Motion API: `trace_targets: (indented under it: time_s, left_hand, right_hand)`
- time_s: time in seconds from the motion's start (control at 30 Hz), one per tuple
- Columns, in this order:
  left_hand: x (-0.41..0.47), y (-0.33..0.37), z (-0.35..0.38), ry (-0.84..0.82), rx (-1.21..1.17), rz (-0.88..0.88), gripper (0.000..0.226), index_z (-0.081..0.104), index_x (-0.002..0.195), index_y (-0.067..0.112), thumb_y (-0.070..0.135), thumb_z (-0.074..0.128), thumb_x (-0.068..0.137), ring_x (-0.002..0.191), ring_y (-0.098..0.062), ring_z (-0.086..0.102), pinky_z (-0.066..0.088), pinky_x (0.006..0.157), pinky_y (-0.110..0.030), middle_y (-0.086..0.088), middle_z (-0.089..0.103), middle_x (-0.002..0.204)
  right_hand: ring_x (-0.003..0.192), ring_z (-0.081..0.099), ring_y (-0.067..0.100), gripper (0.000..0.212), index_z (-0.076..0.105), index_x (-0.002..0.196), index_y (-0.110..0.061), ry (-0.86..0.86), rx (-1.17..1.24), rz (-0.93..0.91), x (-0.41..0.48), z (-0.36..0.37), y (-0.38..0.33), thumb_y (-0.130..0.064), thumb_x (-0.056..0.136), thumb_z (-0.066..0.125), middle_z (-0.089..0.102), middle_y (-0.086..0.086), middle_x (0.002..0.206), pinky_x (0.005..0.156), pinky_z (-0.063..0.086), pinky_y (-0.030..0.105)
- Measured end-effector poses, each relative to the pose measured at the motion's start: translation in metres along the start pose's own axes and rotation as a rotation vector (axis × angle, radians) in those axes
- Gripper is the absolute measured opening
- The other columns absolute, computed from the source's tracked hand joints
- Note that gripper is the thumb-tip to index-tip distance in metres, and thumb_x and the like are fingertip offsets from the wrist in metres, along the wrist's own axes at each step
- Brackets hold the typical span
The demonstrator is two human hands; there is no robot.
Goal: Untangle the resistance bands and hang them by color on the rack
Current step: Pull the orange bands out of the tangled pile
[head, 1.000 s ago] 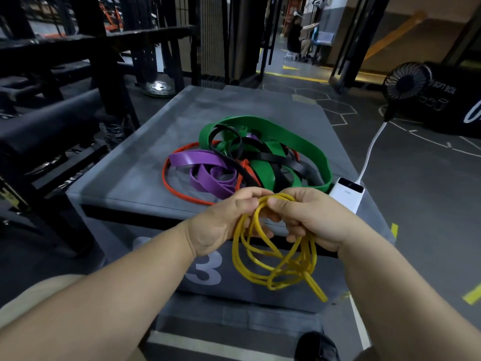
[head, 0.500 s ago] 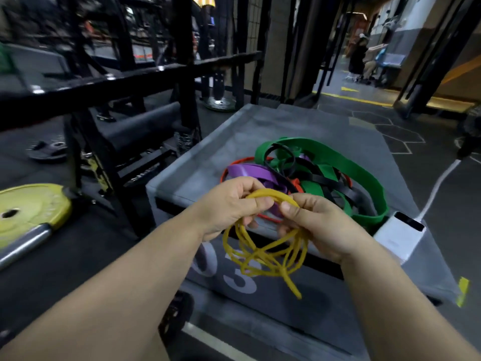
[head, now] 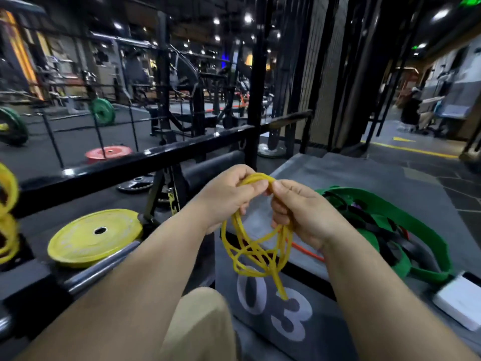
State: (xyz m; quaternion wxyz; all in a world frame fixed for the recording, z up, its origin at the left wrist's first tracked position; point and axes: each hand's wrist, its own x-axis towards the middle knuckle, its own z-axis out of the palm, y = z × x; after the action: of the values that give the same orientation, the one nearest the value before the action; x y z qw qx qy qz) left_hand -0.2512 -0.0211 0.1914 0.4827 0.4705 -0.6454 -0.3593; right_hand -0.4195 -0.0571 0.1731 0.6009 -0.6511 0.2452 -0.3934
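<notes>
A thin yellow resistance band (head: 256, 250), looped into a tangle, hangs in front of me. My left hand (head: 229, 196) and my right hand (head: 299, 212) both pinch its top, fingertips close together. On the grey box (head: 364, 178) at the right lies a pile with a wide green band (head: 416, 230), black bands (head: 390, 252) and a red-orange band (head: 307, 252); purple is barely seen. A black horizontal rack bar (head: 130, 162) runs to the left, just beyond my hands.
A yellow weight plate (head: 93, 237) on a barbell lies on the floor at the left. A white power bank (head: 460, 303) sits on the box's near right corner. Black rack uprights (head: 253, 82) stand behind. A red plate (head: 108, 153) lies farther back.
My view has swung left and up toward the rack. Both hands have risen with the yellow band, and the pile now sits at the right edge.
</notes>
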Motion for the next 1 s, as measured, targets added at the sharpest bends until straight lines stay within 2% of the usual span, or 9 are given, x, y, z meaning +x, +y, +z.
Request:
trace_targets:
  time_s: [0.1,0.2,0.33,0.5,0.6,0.73,0.83,0.93,1.0]
  left_hand:
    - [-0.014,0.01,-0.023,0.057,-0.035,0.014,0.009,0.054,0.091,0.013,0.02,0.058,0.095,0.054,-0.011,0.04,0.035,0.056,-0.027,0.002,0.045,0.064]
    - [-0.032,0.023,-0.044,0.104,-0.038,0.023,0.007,0.055,0.093,0.013,0.019,0.056,0.096,0.055,-0.01,0.04,0.035,0.056,-0.026,0.006,0.044,0.059]
    - [-0.06,0.038,-0.071,0.184,-0.032,0.034,0.012,0.055,0.087,0.014,0.022,0.056,0.096,0.057,-0.011,0.044,0.04,0.057,-0.028,0.004,0.047,0.061]
    - [-0.098,0.055,-0.106,0.289,0.176,0.033,0.027,0.051,0.075,0.017,0.034,0.055,0.095,0.059,-0.02,0.061,0.052,0.065,-0.041,0.004,0.058,0.056]
    - [-0.122,0.062,-0.124,0.377,0.186,0.027,0.031,0.052,0.078,0.016,0.045,0.059,0.086,0.046,-0.015,0.051,0.054,0.067,-0.049,0.007,0.048,0.048]
    - [-0.154,0.072,-0.149,0.544,0.199,0.049,0.045,0.053,0.08,0.02,0.064,0.063,0.073,0.042,-0.011,0.037,0.035,0.051,-0.033,0.011,0.04,0.046]
    - [-0.173,0.082,-0.166,0.601,0.063,0.075,0.034,0.046,0.08,0.016,0.047,0.055,0.088,0.041,-0.006,0.029,0.029,0.044,-0.022,0.012,0.033,0.05]
    - [-0.192,0.092,-0.182,0.691,0.046,0.052,0.024,0.043,0.08,0.013,0.026,0.045,0.1,0.047,-0.009,0.029,0.028,0.046,-0.022,0.004,0.032,0.057]
    - [-0.201,0.093,-0.196,0.776,0.115,0.048,0.025,0.044,0.078,0.014,0.025,0.044,0.101,0.047,-0.011,0.033,0.032,0.047,-0.025,0.002,0.035,0.056]
  right_hand:
    - [0.048,0.029,0.01,0.025,0.058,0.079,-0.016,-0.039,-0.019,-0.057,0.009,0.022,-0.013,-0.036,0.091,0.049,0.033,-0.007,0.056,0.054,0.034,0.026]
    - [0.047,0.024,0.01,0.03,0.049,0.078,-0.013,-0.072,-0.014,-0.072,0.018,0.045,-0.027,-0.034,0.1,0.046,0.03,-0.007,0.054,0.054,0.028,0.028]
    - [0.047,0.023,0.011,0.028,0.043,0.077,-0.016,-0.16,0.036,-0.074,0.026,0.08,-0.04,-0.041,0.089,0.048,0.025,-0.005,0.056,0.053,0.033,0.026]
    - [0.047,0.028,0.009,0.027,0.049,0.074,-0.021,-0.302,0.074,-0.1,0.037,0.126,-0.046,-0.039,0.093,0.055,0.028,-0.003,0.06,0.053,0.038,0.024]
    - [0.049,0.03,0.01,0.022,0.052,0.078,-0.02,-0.421,0.072,-0.117,0.045,0.155,-0.051,-0.036,0.094,0.052,0.029,-0.003,0.061,0.054,0.042,0.023]
    - [0.049,0.028,0.01,0.024,0.05,0.093,-0.011,-0.521,0.039,-0.169,0.056,0.202,-0.063,-0.034,0.097,0.047,0.027,-0.004,0.059,0.052,0.043,0.022]
    - [0.051,0.031,0.012,0.026,0.054,0.077,-0.022,-0.552,-0.019,-0.237,0.063,0.234,-0.074,-0.032,0.099,0.044,0.031,-0.004,0.061,0.054,0.044,0.023]
    - [0.056,0.038,0.013,0.023,0.047,0.084,-0.019,-0.524,-0.17,-0.291,0.071,0.261,-0.088,-0.033,0.102,0.045,0.039,-0.005,0.064,0.06,0.046,0.028]
    - [0.056,0.042,0.013,0.023,0.05,0.086,-0.019,-0.474,-0.287,-0.34,0.077,0.281,-0.096,-0.036,0.101,0.046,0.044,-0.003,0.064,0.06,0.046,0.031]
